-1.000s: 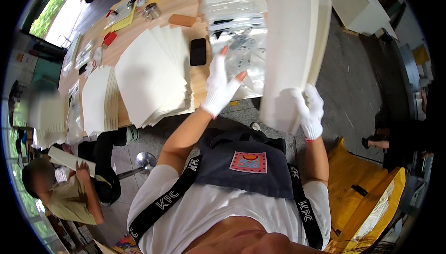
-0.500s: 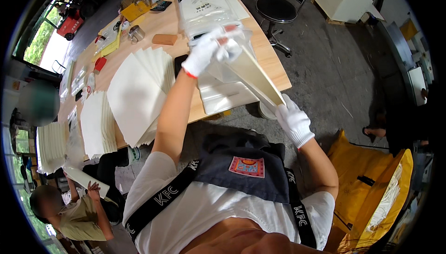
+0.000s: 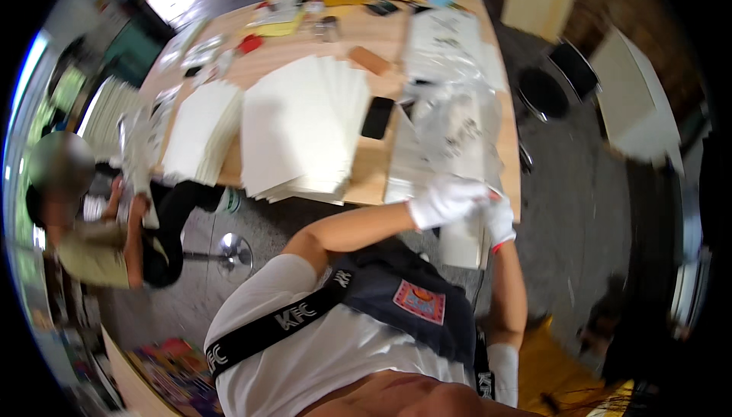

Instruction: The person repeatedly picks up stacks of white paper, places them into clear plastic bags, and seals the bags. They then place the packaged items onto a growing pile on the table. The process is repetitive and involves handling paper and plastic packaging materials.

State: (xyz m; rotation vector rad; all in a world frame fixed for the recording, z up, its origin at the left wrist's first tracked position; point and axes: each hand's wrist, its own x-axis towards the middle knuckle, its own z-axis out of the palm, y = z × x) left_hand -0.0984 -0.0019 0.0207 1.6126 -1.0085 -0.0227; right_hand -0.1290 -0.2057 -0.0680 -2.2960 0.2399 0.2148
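Note:
White gloves cover both hands, which meet near the table's front right edge. Between them and the table lies a clear plastic bag (image 3: 461, 123), drawn over a stack of white sheets (image 3: 462, 247) whose near end sticks out toward my body. My left hand (image 3: 448, 202) reaches across from the left, fingers closed at the bag's mouth. Close against it, my right hand (image 3: 499, 221) grips the bag's right side at the opening. Motion blurs the fingertips, and the gloves hide part of the bag's mouth.
Fanned white sheets (image 3: 297, 127) and a narrower stack (image 3: 200, 127) cover the table's left half. A black phone (image 3: 377, 117) and a brown block (image 3: 370, 60) lie left of the bag. Another person (image 3: 95, 226) sits at the left. A black chair (image 3: 543, 93) stands right of the table.
The bag now covers much of the white stack, which has come down onto the table edge. My left hand came nearer my body and met the right. The view has turned.

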